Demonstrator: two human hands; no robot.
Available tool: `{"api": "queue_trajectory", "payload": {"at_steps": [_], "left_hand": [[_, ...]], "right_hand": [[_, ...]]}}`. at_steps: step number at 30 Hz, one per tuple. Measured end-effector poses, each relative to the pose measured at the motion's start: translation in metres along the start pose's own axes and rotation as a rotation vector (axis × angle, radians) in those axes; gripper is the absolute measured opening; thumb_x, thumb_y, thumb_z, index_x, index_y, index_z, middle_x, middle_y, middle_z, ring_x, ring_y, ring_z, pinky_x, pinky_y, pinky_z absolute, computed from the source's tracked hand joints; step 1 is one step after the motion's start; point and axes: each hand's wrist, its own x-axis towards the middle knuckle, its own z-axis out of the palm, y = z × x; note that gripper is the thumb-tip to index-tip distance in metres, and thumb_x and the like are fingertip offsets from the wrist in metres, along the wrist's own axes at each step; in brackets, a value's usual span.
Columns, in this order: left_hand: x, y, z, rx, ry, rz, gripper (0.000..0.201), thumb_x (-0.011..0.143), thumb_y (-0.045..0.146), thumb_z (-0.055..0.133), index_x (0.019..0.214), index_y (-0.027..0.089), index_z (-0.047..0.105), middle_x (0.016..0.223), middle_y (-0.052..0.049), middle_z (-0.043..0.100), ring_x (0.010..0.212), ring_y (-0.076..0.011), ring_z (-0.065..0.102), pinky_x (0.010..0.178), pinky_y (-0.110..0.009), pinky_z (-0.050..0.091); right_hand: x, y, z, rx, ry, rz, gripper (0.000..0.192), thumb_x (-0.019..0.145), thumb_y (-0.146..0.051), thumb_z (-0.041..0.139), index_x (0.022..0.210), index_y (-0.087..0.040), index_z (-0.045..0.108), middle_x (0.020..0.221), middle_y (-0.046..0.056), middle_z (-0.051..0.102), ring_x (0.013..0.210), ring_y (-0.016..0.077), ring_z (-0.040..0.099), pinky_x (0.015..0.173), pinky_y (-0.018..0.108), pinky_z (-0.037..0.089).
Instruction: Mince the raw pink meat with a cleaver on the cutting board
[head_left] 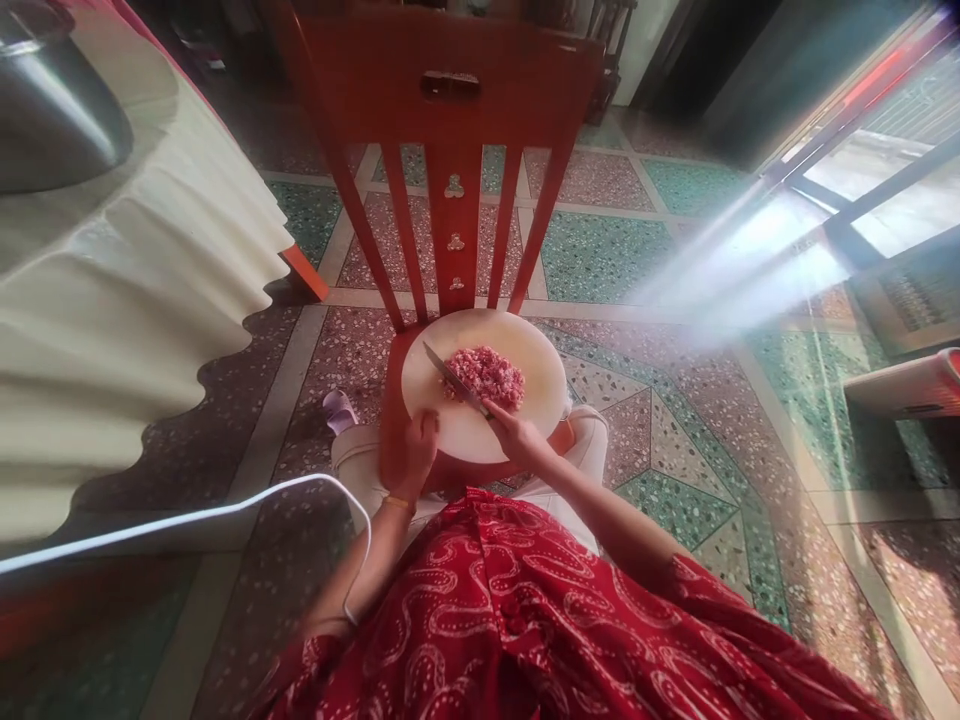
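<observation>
A round pale cutting board [480,440] lies on the seat of a red wooden chair [392,400] before me. Minced meat [491,375] is heaped near the board's middle. My right hand [517,437] is closed around the handle of a kitchen knife [452,374]. Its blade points up and to the left, along the left side of the meat. At the board's lower left rim, my left hand [421,445] is closed with curled fingers on the edge; the fingers' undersides are hidden.
The chair's slatted back [442,100] rises behind the board. To the left stands a cloth-covered table [150,310] with a metal pot [56,110]. A white cable [225,508] crosses to my left arm. A lilac shoe [340,411] shows by the chair.
</observation>
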Motion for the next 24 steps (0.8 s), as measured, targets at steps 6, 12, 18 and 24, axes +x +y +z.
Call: {"api": "queue_trajectory", "payload": {"at_steps": [6,12,18,24], "left_hand": [[-0.003,0.004,-0.002,-0.060,0.043,-0.043,0.019,0.084,0.028,0.034,0.075,0.022,0.050,0.062,0.000,0.049,0.059,-0.0132,0.049,0.059,-0.024,0.043],[-0.012,0.005,-0.006,-0.103,0.013,-0.047,0.018,0.083,0.029,0.036,0.076,0.021,0.050,0.066,0.000,0.051,0.062,-0.0131,0.050,0.059,-0.024,0.044],[-0.012,-0.002,-0.001,-0.094,-0.009,-0.060,0.018,0.083,0.030,0.036,0.077,0.021,0.051,0.064,0.001,0.050,0.061,-0.0128,0.050,0.057,-0.024,0.043],[-0.010,0.006,-0.004,-0.139,-0.024,-0.060,0.019,0.083,0.031,0.037,0.076,0.021,0.051,0.065,0.001,0.050,0.060,-0.0122,0.050,0.056,-0.023,0.042]], "right_hand": [[-0.008,-0.003,0.007,-0.042,0.039,-0.127,0.050,0.092,-0.030,0.037,0.142,-0.024,0.035,0.092,0.007,0.071,0.076,0.0190,0.066,0.068,0.025,0.048],[-0.015,-0.004,-0.006,-0.042,0.042,-0.064,0.047,0.093,-0.032,0.036,0.138,-0.023,0.042,0.076,0.005,0.070,0.062,0.0187,0.064,0.059,0.025,0.047],[-0.002,-0.003,0.000,0.028,0.075,-0.087,0.048,0.092,-0.030,0.037,0.139,-0.020,0.041,0.094,0.009,0.070,0.076,0.0207,0.066,0.068,0.028,0.049],[-0.002,-0.004,-0.012,0.034,0.094,-0.101,0.048,0.093,-0.032,0.036,0.139,-0.023,0.041,0.091,0.007,0.070,0.075,0.0206,0.066,0.067,0.027,0.050]]}}
